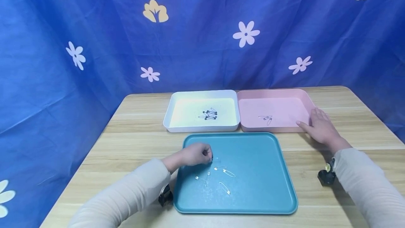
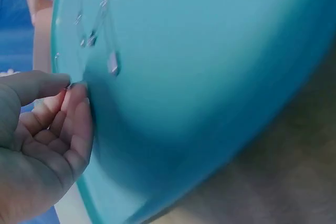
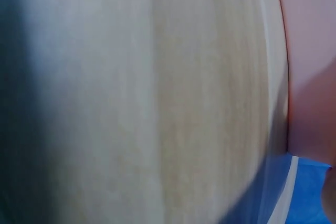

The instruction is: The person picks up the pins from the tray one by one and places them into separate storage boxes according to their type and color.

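My left hand (image 1: 197, 154) is low over the left part of the teal tray (image 1: 259, 178), thumb and forefinger pinched together. In the left wrist view a small dark bit of a safety pin (image 2: 67, 86) shows between the fingertips; most of it is hidden. Several silver safety pins (image 1: 229, 173) lie scattered on the tray beside that hand. My right hand (image 1: 322, 127) rests on the front right corner of the pink tray (image 1: 284, 129), fingers extended along its side and thumb at the front rim. It holds no pin.
Behind the teal tray, a white tray (image 1: 202, 128) stands against the pink one and holds a cluster of dark pins (image 1: 209, 114). A few pins (image 1: 269, 119) lie in the pink tray. Under everything is a wooden table (image 1: 136, 143), with a blue flowered cloth (image 1: 196, 45) hanging behind.
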### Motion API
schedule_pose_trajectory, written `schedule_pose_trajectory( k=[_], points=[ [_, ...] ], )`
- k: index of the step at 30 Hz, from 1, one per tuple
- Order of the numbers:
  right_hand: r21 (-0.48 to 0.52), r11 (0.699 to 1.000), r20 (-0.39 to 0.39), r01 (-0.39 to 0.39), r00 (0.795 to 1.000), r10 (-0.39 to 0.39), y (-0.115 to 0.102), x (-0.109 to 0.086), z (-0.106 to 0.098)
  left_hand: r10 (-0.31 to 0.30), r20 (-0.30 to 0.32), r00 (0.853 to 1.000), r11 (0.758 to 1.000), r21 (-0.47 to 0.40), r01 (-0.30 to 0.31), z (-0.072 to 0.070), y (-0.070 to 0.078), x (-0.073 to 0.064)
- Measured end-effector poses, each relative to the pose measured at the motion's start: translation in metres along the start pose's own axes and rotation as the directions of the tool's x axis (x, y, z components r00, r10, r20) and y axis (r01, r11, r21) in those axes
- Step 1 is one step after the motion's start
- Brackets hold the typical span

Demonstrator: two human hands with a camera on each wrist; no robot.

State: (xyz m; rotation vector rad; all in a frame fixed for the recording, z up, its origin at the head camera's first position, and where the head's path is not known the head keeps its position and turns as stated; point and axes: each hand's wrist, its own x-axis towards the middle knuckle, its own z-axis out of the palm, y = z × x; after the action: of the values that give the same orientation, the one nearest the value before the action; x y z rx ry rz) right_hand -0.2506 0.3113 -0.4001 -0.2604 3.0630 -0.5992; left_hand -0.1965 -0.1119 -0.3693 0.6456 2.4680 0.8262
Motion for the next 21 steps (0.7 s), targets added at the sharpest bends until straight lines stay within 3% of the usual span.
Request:
schedule_pose_trajectory(
  k=[4, 12, 21],
  points=[
    [-0.005, 1.000, -0.021, 0.012, 1.000, -0.012, 0.002, 0.001, 0.003, -0.030, -0.022, 0.999, 0.993, -0.116, 0.028, -0.008, 0.003, 0.007],
    [-0.006, 1.000, -0.044, 0.012, 0.999, -0.013, 0.004, 0.002, 0.005, 0.060, -0.077, 0.995, 0.964, -0.256, -0.078, -0.020, 0.021, 0.028],
    [0.013, 1.000, -0.036, -0.001, 0.999, 0.001, 0.003, 0.003, 0.006, 0.014, -0.113, 0.993, 0.934, -0.354, -0.054, -0.016, 0.040, 0.065]
  ],
)
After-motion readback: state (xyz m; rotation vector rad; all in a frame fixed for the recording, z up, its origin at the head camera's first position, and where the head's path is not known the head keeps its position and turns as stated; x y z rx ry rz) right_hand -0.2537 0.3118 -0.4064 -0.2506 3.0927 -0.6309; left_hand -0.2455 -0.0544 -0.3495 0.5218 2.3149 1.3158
